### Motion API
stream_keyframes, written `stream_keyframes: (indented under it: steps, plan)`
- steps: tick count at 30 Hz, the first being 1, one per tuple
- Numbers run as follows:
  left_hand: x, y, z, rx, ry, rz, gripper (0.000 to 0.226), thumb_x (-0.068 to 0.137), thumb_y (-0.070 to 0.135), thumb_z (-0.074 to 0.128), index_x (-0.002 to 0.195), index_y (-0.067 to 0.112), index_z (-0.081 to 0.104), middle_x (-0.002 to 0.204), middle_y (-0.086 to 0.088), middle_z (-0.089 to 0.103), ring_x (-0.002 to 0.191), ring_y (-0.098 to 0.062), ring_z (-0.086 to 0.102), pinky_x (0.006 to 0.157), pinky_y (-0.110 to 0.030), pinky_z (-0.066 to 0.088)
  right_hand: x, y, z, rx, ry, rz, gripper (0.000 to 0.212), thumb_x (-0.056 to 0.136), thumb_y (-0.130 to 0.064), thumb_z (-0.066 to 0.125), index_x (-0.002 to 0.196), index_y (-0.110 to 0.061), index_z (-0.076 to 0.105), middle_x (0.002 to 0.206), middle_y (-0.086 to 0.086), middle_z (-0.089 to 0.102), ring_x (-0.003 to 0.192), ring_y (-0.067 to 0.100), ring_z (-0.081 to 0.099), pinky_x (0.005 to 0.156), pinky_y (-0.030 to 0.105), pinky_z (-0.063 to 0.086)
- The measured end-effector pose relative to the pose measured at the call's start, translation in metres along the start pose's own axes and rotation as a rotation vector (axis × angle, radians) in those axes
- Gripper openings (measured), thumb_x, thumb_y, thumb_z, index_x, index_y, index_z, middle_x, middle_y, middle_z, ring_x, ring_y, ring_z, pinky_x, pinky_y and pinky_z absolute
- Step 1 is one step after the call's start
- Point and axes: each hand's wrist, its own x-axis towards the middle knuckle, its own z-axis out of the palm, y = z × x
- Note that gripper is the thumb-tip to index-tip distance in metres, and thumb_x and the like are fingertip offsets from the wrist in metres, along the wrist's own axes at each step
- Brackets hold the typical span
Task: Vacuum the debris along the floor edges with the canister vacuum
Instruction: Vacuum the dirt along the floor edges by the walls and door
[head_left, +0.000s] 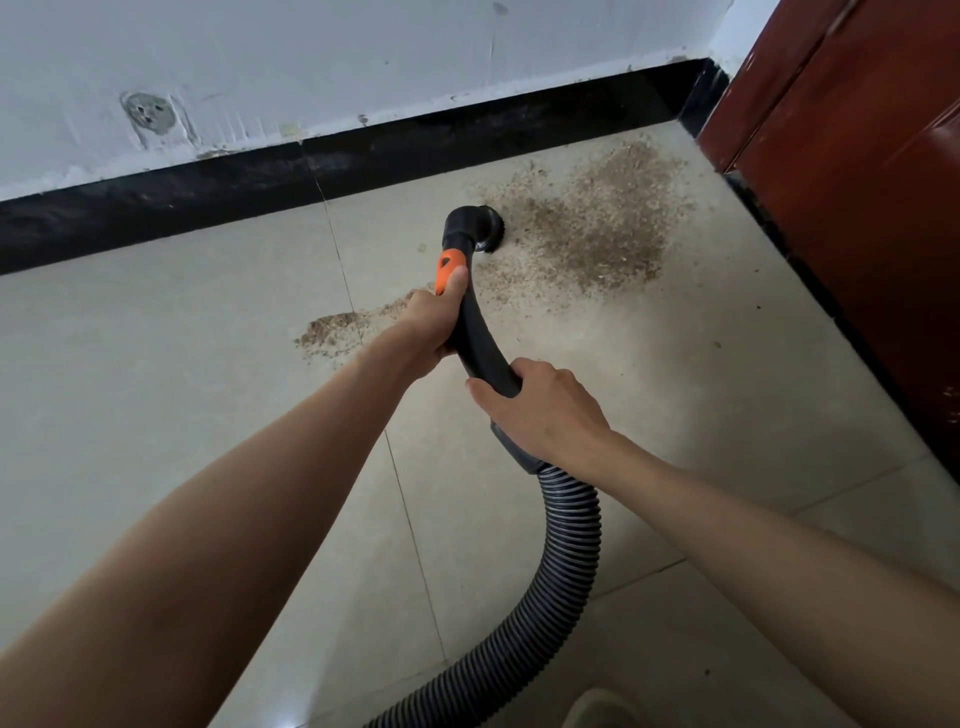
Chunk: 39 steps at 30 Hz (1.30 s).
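The ribbed vacuum hose (561, 566) runs out of view at the bottom edge, below the right hand (540, 410), so the canister it leads to cannot be seen. The right hand's fingers wrap out of sight behind the curved black handle (480, 343). Past the left hand (431, 322), the round brush nozzle (483, 228) faces away, hiding its bristle face (only a pale fringe shows). Both forearms are cut off at the lower edges. The red-brown door (857, 156) is cropped at the right. A pale rounded shape (602, 709) at the bottom edge is too blurred to identify.
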Motion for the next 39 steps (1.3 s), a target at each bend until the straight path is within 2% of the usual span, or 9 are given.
stream_keyframes:
  steps: [6, 13, 18, 20, 23, 27, 29, 35, 39]
  plan:
    - [0.004, 0.003, -0.009, -0.031, 0.026, 0.001, 0.063, 0.094, 0.053, 0.046, 0.123, -0.003, 0.044, 0.104, -0.010, 0.057, 0.090, -0.022, 0.059, 0.079, -0.031, 0.050, 0.007, -0.009, 0.003, 0.016, -0.006, -0.021, 0.039, 0.092, -0.059, 0.048, 0.075, -0.024, 0.044, 0.076, -0.003, 0.056, 0.073, 0.021, 0.057, 0.057, 0.031, 0.038]
    - [-0.003, 0.009, -0.057, -0.080, 0.095, -0.041, 0.061, 0.095, 0.049, 0.047, 0.129, -0.002, 0.041, 0.113, -0.012, 0.056, 0.088, -0.022, 0.059, 0.063, -0.028, 0.049, 0.019, -0.039, 0.015, 0.036, -0.091, -0.096, 0.038, 0.091, -0.058, 0.050, 0.075, -0.024, 0.047, 0.080, -0.001, 0.060, 0.076, 0.022, 0.061, 0.060, 0.031, 0.042]
    - [-0.016, -0.008, -0.109, -0.170, 0.160, -0.112, 0.061, 0.095, 0.049, 0.046, 0.131, 0.000, 0.039, 0.118, -0.013, 0.054, 0.100, -0.028, 0.057, 0.078, -0.035, 0.048, 0.016, -0.065, 0.041, -0.032, -0.181, -0.172, 0.037, 0.091, -0.058, 0.051, 0.082, -0.022, 0.051, 0.087, 0.002, 0.065, 0.082, 0.023, 0.063, 0.066, 0.033, 0.046]
    - [-0.024, -0.021, -0.131, -0.255, 0.169, -0.137, 0.065, 0.092, 0.054, 0.049, 0.131, 0.002, 0.040, 0.118, -0.011, 0.056, 0.099, -0.026, 0.059, 0.073, -0.034, 0.049, 0.010, -0.076, 0.053, -0.065, -0.215, -0.201, 0.039, 0.090, -0.059, 0.051, 0.087, -0.020, 0.053, 0.089, 0.002, 0.065, 0.082, 0.023, 0.063, 0.065, 0.032, 0.046]
    - [-0.037, -0.041, -0.156, -0.354, 0.214, -0.139, 0.060, 0.090, 0.056, 0.051, 0.124, 0.007, 0.042, 0.109, -0.007, 0.056, 0.092, -0.021, 0.058, 0.063, -0.032, 0.047, -0.002, -0.093, 0.070, -0.130, -0.237, -0.252, 0.039, 0.090, -0.059, 0.051, 0.087, -0.021, 0.052, 0.088, 0.002, 0.065, 0.080, 0.023, 0.062, 0.063, 0.031, 0.044]
    - [-0.054, -0.064, -0.173, -0.398, 0.334, -0.147, 0.050, 0.093, 0.051, 0.046, 0.118, 0.008, 0.041, 0.098, -0.007, 0.054, 0.086, -0.021, 0.055, 0.075, -0.037, 0.045, -0.023, -0.104, 0.090, -0.243, -0.252, -0.307, 0.038, 0.091, -0.059, 0.049, 0.090, -0.021, 0.050, 0.078, -0.002, 0.053, 0.077, 0.025, 0.055, 0.064, 0.033, 0.040]
    - [-0.063, -0.074, -0.177, -0.387, 0.374, -0.153, 0.046, 0.094, 0.049, 0.044, 0.115, 0.008, 0.043, 0.093, -0.006, 0.053, 0.082, -0.020, 0.055, 0.071, -0.036, 0.047, -0.034, -0.103, 0.096, -0.294, -0.259, -0.329, 0.039, 0.092, -0.059, 0.048, 0.092, -0.020, 0.049, 0.074, -0.003, 0.047, 0.077, 0.026, 0.052, 0.064, 0.033, 0.038]
    - [-0.082, -0.087, -0.165, -0.370, 0.350, -0.180, 0.042, 0.095, 0.047, 0.041, 0.110, 0.007, 0.044, 0.088, -0.007, 0.053, 0.079, -0.020, 0.054, 0.071, -0.036, 0.047, -0.058, -0.086, 0.095, -0.350, -0.263, -0.331, 0.039, 0.092, -0.060, 0.045, 0.094, -0.021, 0.046, 0.072, -0.004, 0.046, 0.076, 0.026, 0.052, 0.064, 0.033, 0.038]
    - [-0.090, -0.085, -0.157, -0.342, 0.328, -0.175, 0.024, 0.093, 0.031, 0.041, 0.086, 0.009, 0.046, 0.075, -0.004, 0.044, 0.066, -0.018, 0.046, 0.057, -0.030, 0.044, -0.072, -0.074, 0.094, -0.363, -0.267, -0.297, 0.039, 0.093, -0.060, 0.043, 0.093, -0.021, 0.044, 0.079, 0.000, 0.052, 0.077, 0.026, 0.053, 0.065, 0.033, 0.038]
